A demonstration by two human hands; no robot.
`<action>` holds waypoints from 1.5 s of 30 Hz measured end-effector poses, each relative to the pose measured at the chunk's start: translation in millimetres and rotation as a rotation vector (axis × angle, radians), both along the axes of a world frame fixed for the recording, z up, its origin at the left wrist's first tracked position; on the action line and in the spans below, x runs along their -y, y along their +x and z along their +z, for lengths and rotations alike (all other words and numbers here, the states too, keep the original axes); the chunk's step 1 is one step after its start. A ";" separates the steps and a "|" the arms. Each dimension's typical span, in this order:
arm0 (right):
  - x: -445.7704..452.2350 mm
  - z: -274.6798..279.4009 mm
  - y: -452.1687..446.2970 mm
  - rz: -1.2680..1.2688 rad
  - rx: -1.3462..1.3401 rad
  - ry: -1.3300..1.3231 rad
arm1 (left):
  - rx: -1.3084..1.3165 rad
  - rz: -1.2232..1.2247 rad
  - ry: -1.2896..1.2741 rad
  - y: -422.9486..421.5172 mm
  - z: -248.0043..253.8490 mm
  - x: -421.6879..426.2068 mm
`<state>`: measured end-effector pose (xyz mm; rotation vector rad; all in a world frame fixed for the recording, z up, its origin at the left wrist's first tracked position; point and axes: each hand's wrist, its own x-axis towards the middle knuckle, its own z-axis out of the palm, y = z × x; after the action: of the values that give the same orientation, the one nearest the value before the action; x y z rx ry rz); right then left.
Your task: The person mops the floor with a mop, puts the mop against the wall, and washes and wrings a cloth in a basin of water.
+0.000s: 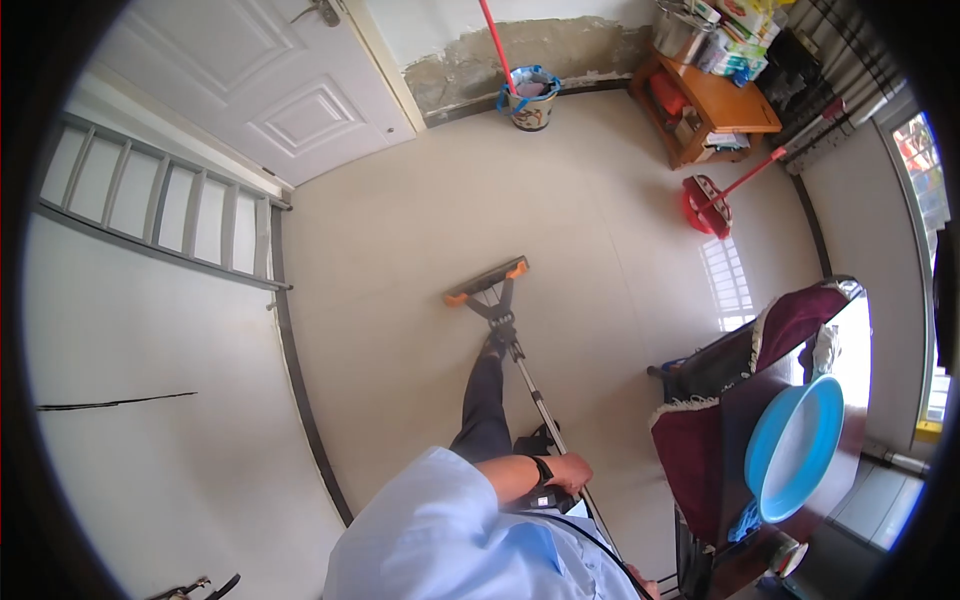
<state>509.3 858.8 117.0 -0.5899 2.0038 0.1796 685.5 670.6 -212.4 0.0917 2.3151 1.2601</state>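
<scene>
holding the mop: a person in a light blue shirt (410, 530) wraps the left hand (570, 472) around the pole of a mop (538, 400), fingers closed on it, with a dark band (543, 469) at the wrist.
right hand: only part of the right hand (648, 586) shows at the lower edge, near the pole's upper end; how far its fingers are closed, one cannot tell.
mop head: a dark bar (488, 281) with orange clips at its two ends sits at an angle on the pale floor (390, 240), just ahead of a dark-trousered leg (482, 400); whether the foot touches the frame is unclear.
far wall: a patterned bucket (532, 108) with a red pole (496, 45) in it stands below a patch of bare plaster (450, 70).
wooden bench: to the right of the bucket, a brown bench (745, 108) bears a metal pot (682, 35) and packages; near it sits a red dustpan (708, 206) with a long handle.
left side: a grey ladder (157, 200) lies along the wall, beside a white door (250, 90).
right side: a blue basin (760, 465) rests on a dark table (742, 400) partly draped in maroon cloth (690, 460).
</scene>
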 end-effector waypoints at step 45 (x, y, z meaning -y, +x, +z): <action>-65.9 45.3 34.0 -0.353 -0.237 -0.081 | 0.150 -0.018 -0.403 -74.4 54.9 -5.5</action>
<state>543.3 924.8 162.3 -0.2648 2.3177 -0.0496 611.0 676.1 -157.5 -0.1148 2.3786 0.7431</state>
